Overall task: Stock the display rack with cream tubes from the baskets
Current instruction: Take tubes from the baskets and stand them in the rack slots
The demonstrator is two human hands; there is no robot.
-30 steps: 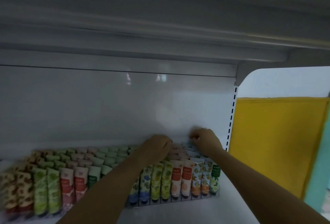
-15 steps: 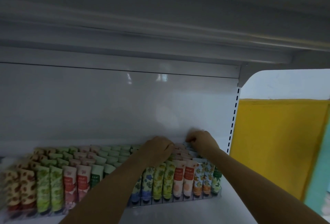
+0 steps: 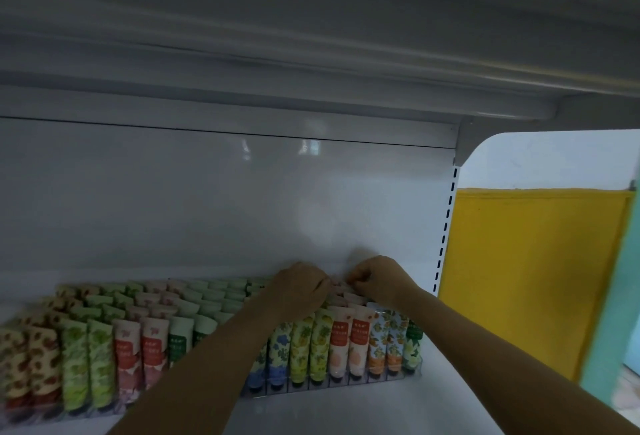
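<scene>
Two bare forearms reach in over the front edge of the white shelf [image 3: 381, 410] and cross above the clear display rack [image 3: 420, 370]. The rack's front row is full. Cream tubes [image 3: 341, 341] stand there cap-down and shoulder to shoulder, with blue, yellow-green, peach, orange and green prints. More tubes stand to the rack's left in leaf, strawberry and dark green prints.

Behind the front row, further rows climb toward the rack's back, showing only their flat crimped tops. Both hands work at those back rows, toward the rack's right end. The left hand [image 3: 301, 284] lies knuckles-up with its fingers curled down among pale pink tube tops. The right hand [image 3: 379, 280] is just beside it, bunched narrow with its fingertips turned toward the same tops. I cannot tell whether either hand pinches a tube or only nudges one, because the fingers hide the contact and the area is blurred. No basket is in view.

These tubes look light and soft-walled, with a glossy skin that would likely slip under a loose hold. The firm parts are probably the crimped top and the cap. A pinch on the crimp should let one drop straight into its slot without tipping its neighbours.

Beyond the rack are the shelf's white back panel [image 3: 173, 209] and a slotted upright [image 3: 446, 226]. A yellow wall [image 3: 519, 278] stands off to the right.
</scene>
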